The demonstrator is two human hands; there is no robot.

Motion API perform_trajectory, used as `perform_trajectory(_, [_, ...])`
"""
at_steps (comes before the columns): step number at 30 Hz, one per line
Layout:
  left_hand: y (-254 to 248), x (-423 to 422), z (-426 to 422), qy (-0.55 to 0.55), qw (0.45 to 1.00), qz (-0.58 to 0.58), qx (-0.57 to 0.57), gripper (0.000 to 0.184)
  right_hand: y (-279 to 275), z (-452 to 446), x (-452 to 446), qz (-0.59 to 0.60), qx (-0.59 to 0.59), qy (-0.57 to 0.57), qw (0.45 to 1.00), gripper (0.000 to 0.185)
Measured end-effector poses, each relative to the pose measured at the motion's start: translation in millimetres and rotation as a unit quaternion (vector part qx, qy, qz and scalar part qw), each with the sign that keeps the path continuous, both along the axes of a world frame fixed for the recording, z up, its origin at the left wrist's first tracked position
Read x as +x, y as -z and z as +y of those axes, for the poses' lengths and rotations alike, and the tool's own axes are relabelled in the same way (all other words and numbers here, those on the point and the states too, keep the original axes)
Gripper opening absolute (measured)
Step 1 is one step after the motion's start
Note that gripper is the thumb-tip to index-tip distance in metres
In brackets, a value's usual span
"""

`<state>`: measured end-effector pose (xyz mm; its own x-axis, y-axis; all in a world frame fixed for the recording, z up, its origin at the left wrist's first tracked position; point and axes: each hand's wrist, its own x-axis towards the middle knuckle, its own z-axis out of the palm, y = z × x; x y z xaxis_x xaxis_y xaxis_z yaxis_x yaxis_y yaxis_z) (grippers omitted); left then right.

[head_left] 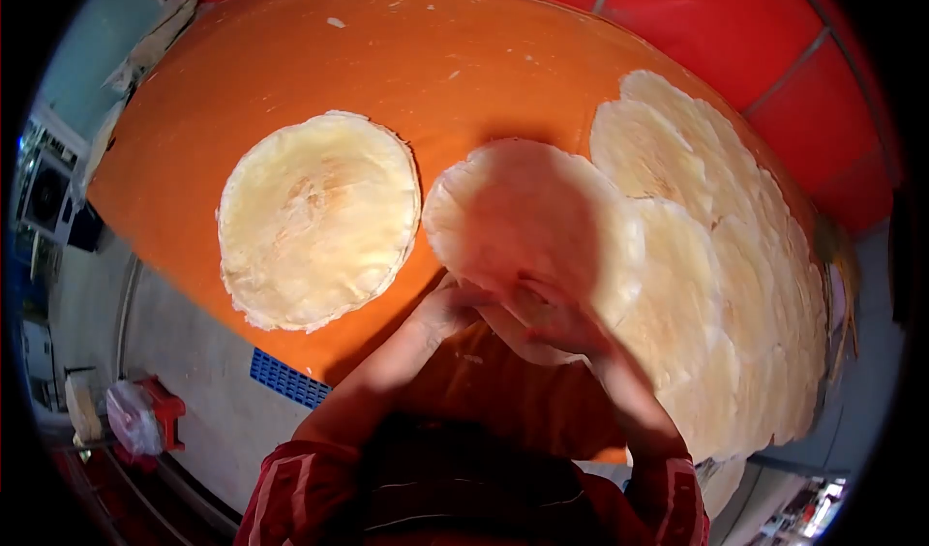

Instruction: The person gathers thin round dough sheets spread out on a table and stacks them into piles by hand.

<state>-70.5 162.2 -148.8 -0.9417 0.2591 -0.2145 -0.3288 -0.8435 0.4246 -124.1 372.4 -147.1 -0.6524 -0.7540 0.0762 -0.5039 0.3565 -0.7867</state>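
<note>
A thin round flatbread [542, 207] lies in front of me on the orange table cover, partly in shadow. My left hand [453, 306] is closed on its near left edge, with some fingers out of sight. Along the near side, my right hand [563, 325] has its fingers bent at the bread's surface, pinching it close to the edge. A flap of bread hangs below and between the two hands. To the left, apart from both hands, is a neat stack of round flatbreads [314, 219].
Many overlapping flatbreads [735, 285] cover the right side of the orange cloth [464, 52]. Red tiles [716, 23] rise behind it. On the floor at left are a blue plastic grate [288, 379] and a red stool [163, 413] with a plastic bag.
</note>
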Motion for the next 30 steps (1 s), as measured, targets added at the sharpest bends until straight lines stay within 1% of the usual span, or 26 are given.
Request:
perform_trajectory(1, [8,2,-3,0.008,1.000,-0.002,0.027,0.053,-1,-1,4,-0.026,-0.011,0.058,0.998,0.070])
perform_trajectory(3, [28,1,-2,0.032,0.998,0.047,-0.033,0.059,-3,-3,12,-0.073,-0.031,0.173,0.982,0.055])
perform_trajectory(4, [34,2,-1,0.041,0.995,0.071,-0.060,0.062,-9,0,11,-0.076,0.020,0.190,0.979,0.053])
perform_trajectory(6, [39,7,1,0.027,0.997,-0.018,-0.072,0.052,-39,5,-13,-0.080,0.122,0.220,0.964,0.050])
perform_trajectory(8, [65,15,8,-0.021,0.995,-0.054,-0.085,0.048,-93,16,-64,0.003,0.192,0.274,0.942,0.030])
perform_trajectory(9, [63,20,12,-0.041,0.992,-0.074,-0.096,0.046,-120,21,-89,0.039,0.227,0.301,0.925,0.021])
perform_trajectory(10, [58,25,15,-0.060,0.988,-0.094,-0.106,0.044,-177,15,-95,0.144,0.232,0.293,0.916,0.015])
perform_trajectory(11, [54,29,17,-0.079,0.983,-0.114,-0.117,0.042,-199,30,-123,0.270,0.245,0.314,0.876,0.014])
perform_trajectory(12, [51,31,17,-0.080,0.982,-0.118,-0.120,0.042,-236,31,-134,0.282,0.283,0.330,0.855,0.007])
perform_trajectory(14, [50,33,14,-0.085,0.981,-0.125,-0.124,0.041,-281,33,-146,0.387,0.283,0.304,0.823,0.010])
perform_trajectory(16, [64,36,10,-0.087,0.982,-0.104,-0.133,0.042,-309,26,-136,0.584,0.265,0.291,0.710,0.015])
perform_trajectory(17, [69,39,9,-0.089,0.982,-0.096,-0.139,0.042,-323,48,-163,0.569,0.240,0.295,0.729,0.020])
perform_trajectory(18, [65,43,8,-0.086,0.978,-0.113,-0.151,0.044,-337,71,-192,0.553,0.213,0.301,0.747,0.025])
perform_trajectory(20, [51,48,5,-0.077,0.971,-0.146,-0.175,0.047,-352,69,-190,0.452,0.104,0.327,0.823,0.025])
perform_trajectory(22, [56,54,2,-0.045,0.977,-0.109,-0.179,0.048,-370,62,-180,0.339,-0.003,0.345,0.875,0.027])
perform_trajectory(23, [58,56,0,-0.028,0.979,-0.092,-0.181,0.049,-367,54,-166,0.362,0.029,0.335,0.869,0.023])
perform_trajectory(24, [60,56,-1,-0.024,0.987,-0.057,-0.145,0.050,-347,30,-139,0.440,0.120,0.301,0.837,0.020])
perform_trajectory(25, [62,54,-4,-0.022,0.993,-0.024,-0.109,0.052,-319,6,-112,0.516,0.221,0.255,0.788,0.018])
perform_trajectory(26, [63,52,-7,-0.023,0.997,0.009,-0.074,0.054,-283,-11,-88,0.554,0.300,0.212,0.747,0.017])
perform_trajectory(27, [60,47,-14,-0.042,0.997,0.012,-0.057,0.056,-235,-18,-65,0.560,0.372,0.186,0.717,0.017])
perform_trajectory(29, [47,33,-30,-0.084,0.996,0.015,-0.026,0.059,-139,-31,-19,0.568,0.497,0.115,0.646,0.028])
perform_trajectory(30, [36,27,-37,-0.074,0.997,-0.001,-0.021,0.060,-90,-35,13,0.559,0.489,0.105,0.662,0.033])
